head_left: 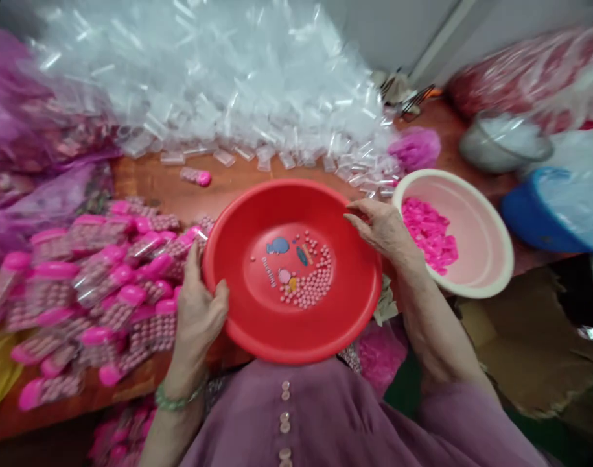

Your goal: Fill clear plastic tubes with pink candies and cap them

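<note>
A red plastic basin [296, 334] is in front of me at the table's edge, close against my body. Many small pink beads [310, 285] have gathered in its lower right, over a printed "Duckling" picture. My left hand [199, 298] grips the basin's left rim, the thumb on the near side and the fingers partly hidden. At the upper right rim, my right hand [378, 230] is curled over the edge with fingertips inside, clear of the beads. Left of the basin lie piled clear containers [126, 295] of pink beads with bright pink caps.
A large heap of clear empty tubes [238, 84] covers the back. To the right stands a cream basin [485, 240] with pink caps [427, 230], then a blue bucket [534, 207] and a metal bowl [500, 146]. One filled container [195, 176] lies apart behind the basin.
</note>
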Tool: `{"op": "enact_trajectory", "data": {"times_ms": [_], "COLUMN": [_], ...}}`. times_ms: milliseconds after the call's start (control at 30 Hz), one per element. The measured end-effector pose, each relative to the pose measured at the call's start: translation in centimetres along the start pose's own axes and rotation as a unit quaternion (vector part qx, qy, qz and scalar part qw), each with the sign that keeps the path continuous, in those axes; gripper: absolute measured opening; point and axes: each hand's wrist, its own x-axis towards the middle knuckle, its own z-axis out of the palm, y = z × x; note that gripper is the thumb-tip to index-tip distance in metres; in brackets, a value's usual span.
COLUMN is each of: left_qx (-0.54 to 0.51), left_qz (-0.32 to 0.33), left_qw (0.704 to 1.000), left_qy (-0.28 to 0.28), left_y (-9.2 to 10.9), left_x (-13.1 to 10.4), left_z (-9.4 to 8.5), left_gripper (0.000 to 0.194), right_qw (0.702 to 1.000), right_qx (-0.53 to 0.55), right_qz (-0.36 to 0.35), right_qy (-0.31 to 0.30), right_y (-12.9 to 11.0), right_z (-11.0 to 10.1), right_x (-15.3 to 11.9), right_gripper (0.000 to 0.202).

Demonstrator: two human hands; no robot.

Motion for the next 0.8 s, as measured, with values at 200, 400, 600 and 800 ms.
{"op": "enact_trajectory", "data": {"times_ms": [200, 400, 600, 800], "left_qx": [-0.138, -0.074, -0.117, -0.202], "left_qz": [-0.235, -0.260, -0.284, -0.217], "left_qw": [0.959, 0.947, 0.938, 0.951], "left_qy": [0.076, 0.172, 0.162, 0.084], "left_y": [0.5, 4.0, 4.2, 0.4], "left_x": [-0.7, -0.2, 1.3, 1.8], "left_z": [-4.0, -5.4, -5.0, -4.5], "left_gripper": [0.078, 0.057, 0.055, 0.064], "right_qw": [0.987, 0.980, 0.983, 0.991], "right_qx": [-0.014, -0.050, -0.061, 0.017], "right_qz": [0.146, 0.188, 0.154, 0.132], "right_qy": [0.069, -0.053, -0.078, -0.030], "right_y": [4.4, 6.3, 6.7, 6.5], "right_z": [1.3, 5.9, 8.3, 7.6], "right_x": [1.2, 2.4, 3.9, 3.8], "right_gripper": [0.035, 0.027, 0.034, 0.034]}}
